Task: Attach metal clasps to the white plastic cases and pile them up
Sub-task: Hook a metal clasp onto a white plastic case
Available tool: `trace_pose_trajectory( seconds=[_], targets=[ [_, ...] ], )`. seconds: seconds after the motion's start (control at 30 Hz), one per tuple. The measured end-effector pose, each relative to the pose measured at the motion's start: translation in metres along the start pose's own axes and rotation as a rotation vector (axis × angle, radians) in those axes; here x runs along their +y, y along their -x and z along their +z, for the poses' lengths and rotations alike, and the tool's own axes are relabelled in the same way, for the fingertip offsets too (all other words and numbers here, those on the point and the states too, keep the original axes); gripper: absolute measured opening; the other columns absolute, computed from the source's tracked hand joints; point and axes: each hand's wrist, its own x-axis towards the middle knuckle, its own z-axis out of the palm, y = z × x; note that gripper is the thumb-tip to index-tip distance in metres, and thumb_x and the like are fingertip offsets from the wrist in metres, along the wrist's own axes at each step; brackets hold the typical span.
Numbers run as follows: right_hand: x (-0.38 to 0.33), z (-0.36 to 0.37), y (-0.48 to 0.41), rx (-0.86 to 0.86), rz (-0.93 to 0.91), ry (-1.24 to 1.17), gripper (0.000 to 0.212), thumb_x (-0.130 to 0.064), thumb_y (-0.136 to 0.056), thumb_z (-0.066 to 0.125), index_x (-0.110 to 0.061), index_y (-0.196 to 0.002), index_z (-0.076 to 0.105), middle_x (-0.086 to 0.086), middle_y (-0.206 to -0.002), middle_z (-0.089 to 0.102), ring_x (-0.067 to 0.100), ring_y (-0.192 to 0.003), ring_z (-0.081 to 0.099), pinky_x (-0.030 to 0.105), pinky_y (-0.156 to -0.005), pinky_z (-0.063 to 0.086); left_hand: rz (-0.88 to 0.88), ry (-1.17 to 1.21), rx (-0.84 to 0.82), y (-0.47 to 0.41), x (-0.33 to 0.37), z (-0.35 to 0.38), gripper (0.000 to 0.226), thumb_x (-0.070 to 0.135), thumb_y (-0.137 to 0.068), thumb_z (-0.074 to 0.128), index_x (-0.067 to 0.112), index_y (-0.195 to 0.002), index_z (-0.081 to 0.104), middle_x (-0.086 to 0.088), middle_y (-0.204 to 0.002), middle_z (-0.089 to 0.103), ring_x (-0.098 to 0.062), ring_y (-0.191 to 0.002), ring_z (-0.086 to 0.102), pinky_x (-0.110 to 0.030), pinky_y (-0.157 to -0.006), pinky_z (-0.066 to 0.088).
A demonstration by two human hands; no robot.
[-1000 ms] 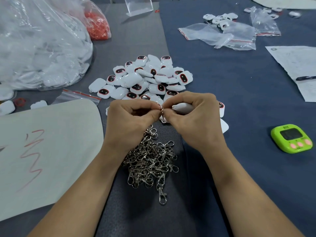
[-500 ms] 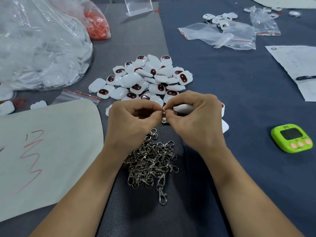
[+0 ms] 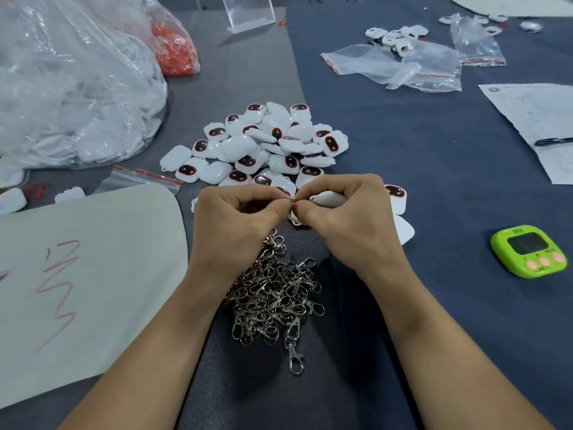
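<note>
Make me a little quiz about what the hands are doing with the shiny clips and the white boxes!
1. True or false: the heap of silver metal clasps lies nearer the person than the pile of white plastic cases.
2. The left hand pinches a small metal clasp. What does the right hand grip? A. one white plastic case B. a pencil C. a spoon
3. Fill in: the bright green square timer lies on the person's ____ side.

Key: 1 true; 2 A; 3 right.
</note>
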Motion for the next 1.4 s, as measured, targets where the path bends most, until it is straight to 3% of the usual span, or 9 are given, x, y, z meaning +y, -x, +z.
trace_pose_trajectory(
  seconds=[0.13,0.33,0.57,0.73,0.9,1.07,1.2,1.3,1.4],
  targets=[
    [0.0002,0.0009,-0.001,-0.015,0.076,-0.037,0.008,-0.019,-0.071,0.081,-0.027,-0.073,0.08,-0.004,-0.065,0.074,0.016,-0.068,0.073,0.043,-0.07,0.063,0.019,0.013,-0.005,-0.0007,-0.0001,0.0005,0.015,0.015,-0.075,0.08,0.029,-0.079,0.08,0.008,-0.072,0.076,-0.009,-0.065,0.071,-0.022,-0.064,0.056],
    [0.0054,0.003,0.0001,0.026,-0.024,0.123,0.013,-0.018,-0.075,0.081,-0.031,-0.072,0.08,-0.016,-0.064,0.071,0.002,-0.064,0.068,0.013,-0.059,0.048,0.098,-0.197,-0.028,0.0026,-0.0021,0.0013,0.019,0.012,-0.08,0.081,0.031,-0.08,0.08,0.02,-0.073,0.074,-0.001,-0.066,0.069,-0.015,-0.063,0.053],
    [0.0048,0.0035,-0.004,0.037,0.153,-0.181,0.016,-0.005,-0.073,0.08,-0.02,-0.07,0.08,0.0,-0.066,0.074,0.018,-0.065,0.069,0.032,-0.061,0.057,-0.025,-0.063,-0.002,0.0023,-0.0012,0.0043,0.02,0.01,-0.077,0.086,0.027,-0.086,0.081,0.011,-0.075,0.077,-0.009,-0.071,0.074,-0.024,-0.068,0.059],
    [0.0049,-0.0005,-0.0053,-0.127,0.247,-0.404,0.014,0.007,-0.078,0.077,-0.007,-0.075,0.078,0.002,-0.061,0.067,0.007,-0.055,0.057,0.015,-0.051,0.044,-0.039,-0.004,-0.014,0.0007,0.0016,0.0024,0.021,0.004,-0.077,0.083,0.025,-0.079,0.08,0.007,-0.075,0.078,-0.016,-0.073,0.075,-0.028,-0.072,0.062],
    [0.0059,-0.003,-0.0063,-0.144,0.268,-0.38,0.011,0.006,-0.08,0.077,-0.005,-0.079,0.079,0.001,-0.061,0.067,0.005,-0.053,0.057,0.014,-0.05,0.043,-0.004,0.023,-0.063,0.0015,0.0021,0.0026,0.019,0.009,-0.074,0.08,0.028,-0.075,0.08,0.007,-0.073,0.077,-0.009,-0.067,0.072,-0.019,-0.065,0.055],
    [0.0061,-0.0038,-0.0065,-0.168,0.254,-0.301,0.019,0.003,-0.08,0.078,-0.015,-0.073,0.081,0.001,-0.059,0.067,0.008,-0.054,0.056,0.016,-0.051,0.044,0.006,-0.019,-0.09,0.0031,0.0014,0.001,0.016,0.012,-0.072,0.079,0.027,-0.077,0.081,0.004,-0.069,0.076,-0.023,-0.064,0.072,-0.032,-0.06,0.059],
    [0.0058,-0.0034,-0.0062,-0.23,0.261,-0.284,0.023,0.002,-0.081,0.077,-0.018,-0.07,0.081,0.003,-0.061,0.066,0.009,-0.055,0.055,0.017,-0.05,0.044,0.038,-0.073,-0.115,0.004,0.0021,-0.001,0.021,0.0,-0.073,0.08,0.021,-0.072,0.079,0.0,-0.066,0.074,-0.011,-0.053,0.063,-0.025,-0.051,0.052],
    [0.0051,-0.0033,-0.005,-0.268,0.261,-0.293,0.024,0.002,-0.08,0.078,-0.019,-0.069,0.08,0.01,-0.068,0.067,0.012,-0.056,0.054,0.017,-0.049,0.042,0.065,-0.111,-0.101,0.0052,0.0027,-0.002,0.02,0.002,-0.07,0.078,0.022,-0.07,0.077,-0.003,-0.066,0.073,-0.028,-0.057,0.067,-0.037,-0.053,0.055],
    [0.004,-0.0027,-0.0047,-0.264,0.258,-0.301,0.025,0.003,-0.08,0.077,-0.018,-0.067,0.079,0.01,-0.066,0.065,0.013,-0.056,0.052,0.017,-0.048,0.041,0.099,-0.161,-0.068,0.006,0.0051,-0.0026,0.021,0.006,-0.069,0.08,0.027,-0.069,0.076,0.004,-0.064,0.073,-0.012,-0.052,0.065,-0.028,-0.052,0.053]
  ],
)
